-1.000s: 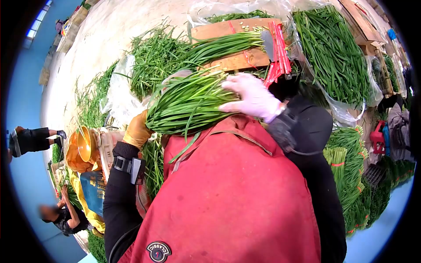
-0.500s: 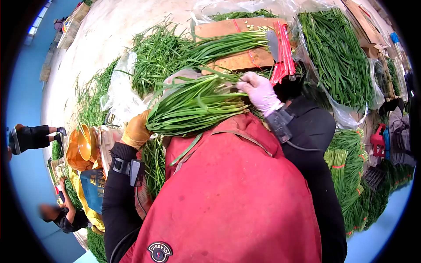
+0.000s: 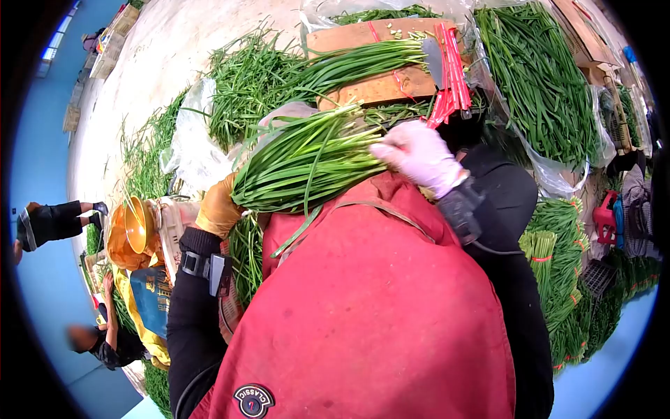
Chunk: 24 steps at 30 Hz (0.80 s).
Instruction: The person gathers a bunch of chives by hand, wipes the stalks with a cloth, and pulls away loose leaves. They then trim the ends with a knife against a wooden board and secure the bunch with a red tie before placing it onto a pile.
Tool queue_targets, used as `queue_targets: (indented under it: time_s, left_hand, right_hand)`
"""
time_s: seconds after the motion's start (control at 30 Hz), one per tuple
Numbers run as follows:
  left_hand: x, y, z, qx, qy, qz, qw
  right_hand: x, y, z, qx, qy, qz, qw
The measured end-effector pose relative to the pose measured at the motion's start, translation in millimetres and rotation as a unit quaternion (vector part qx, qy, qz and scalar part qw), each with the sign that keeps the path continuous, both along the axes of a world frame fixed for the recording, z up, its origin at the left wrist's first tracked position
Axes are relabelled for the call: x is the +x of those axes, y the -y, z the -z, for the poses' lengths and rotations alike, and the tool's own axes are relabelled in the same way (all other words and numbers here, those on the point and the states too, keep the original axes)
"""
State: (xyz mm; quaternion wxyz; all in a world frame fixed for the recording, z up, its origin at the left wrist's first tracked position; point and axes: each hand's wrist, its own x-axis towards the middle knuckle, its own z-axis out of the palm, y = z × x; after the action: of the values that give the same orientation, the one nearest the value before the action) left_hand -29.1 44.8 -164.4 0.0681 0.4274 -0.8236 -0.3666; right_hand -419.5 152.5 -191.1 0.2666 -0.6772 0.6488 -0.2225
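A loose bunch of green garlic chives (image 3: 300,164) lies across my lap, over the red apron (image 3: 370,300). My left hand (image 3: 218,208), in an orange glove, is closed around the leafy end of the bunch. At the pale stem ends, my right hand (image 3: 420,157) in a light pink glove has its fingers pinched on some stems; the fingertips are partly hidden. Beyond the bunch, more chives (image 3: 370,64) rest on a wooden board (image 3: 342,38). A knife blade (image 3: 433,61) and red ties (image 3: 453,73) lie at the board's right end.
Loose chives (image 3: 255,84) pile up at the upper left by a clear plastic bag (image 3: 192,133). A plastic-lined heap of chives (image 3: 534,84) stands at the right, with tied bundles (image 3: 551,272) below it. An orange bowl (image 3: 138,227) sits left. Two people are farther left.
My right hand has moved slightly down and to the right along the stem ends. Blades that stuck out at the top of the bunch now lie differently. My left hand keeps its hold.
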Motion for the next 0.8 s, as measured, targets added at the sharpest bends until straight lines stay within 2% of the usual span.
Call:
queue_targets:
  time_s: [0.03,0.1,0.13,0.17,0.23,0.27,0.3,0.37,0.43,0.5,0.57,0.63,0.67,0.7,0.73,0.77,0.8]
  left_hand:
    - [-2,-3,-2,0.006,-0.008,-0.002,1.0]
    - [-7,-12,-9,0.02,-0.024,-0.005,0.999]
    - [-9,-17,-3,-0.019,-0.052,-0.001,0.998]
    - [-9,-19,-3,-0.013,-0.05,-0.004,0.999]
    - [-7,-21,-2,0.002,-0.047,-0.013,0.999]
    - [-6,-22,-1,0.004,-0.067,-0.003,0.998]
    - [-4,-21,2,0.029,-0.08,-0.019,0.996]
    - [1,-21,12,0.081,-0.108,-0.049,0.99]
    - [-1,-21,10,0.053,-0.1,-0.035,0.993]
    - [0,-21,13,0.062,-0.109,-0.034,0.992]
    - [1,-20,15,0.057,-0.113,-0.032,0.991]
    - [2,-20,17,0.053,-0.115,-0.03,0.992]
    - [1,-20,18,0.049,-0.113,-0.026,0.992]
    - [1,-20,17,0.044,-0.11,-0.022,0.993]
    - [1,-21,16,0.039,-0.106,-0.017,0.993]
    - [-1,-21,14,0.037,-0.104,-0.018,0.994]
    - [-4,-22,12,0.034,-0.103,-0.018,0.994]
  right_hand:
    - [18,6,-8,0.064,-0.021,-0.001,0.998]
    - [48,12,17,-0.05,-0.14,0.044,0.988]
    - [57,22,22,0.035,-0.122,0.046,0.991]
    - [61,28,39,0.002,-0.054,0.054,0.997]
    - [64,30,22,0.019,0.014,0.014,1.0]
    - [63,31,29,-0.021,-0.01,0.004,1.0]
    - [62,26,37,-0.056,0.042,0.067,0.995]
    - [40,24,60,-0.065,0.017,0.095,0.993]
    - [3,15,80,0.01,-0.056,0.124,0.991]
    - [-40,1,97,0.143,-0.131,0.097,0.976]
    - [-69,-15,103,0.3,-0.188,0.034,0.935]
    - [-68,-34,84,0.177,-0.242,0.068,0.952]
    - [-68,-31,76,0.132,-0.177,0.09,0.971]
    - [-62,-26,61,0.055,-0.06,0.103,0.991]
    - [-53,-16,48,0.009,0.005,0.067,0.998]
    - [-37,-12,19,-0.046,-0.004,0.028,0.999]
    - [-23,-6,18,-0.102,0.049,-0.007,0.994]
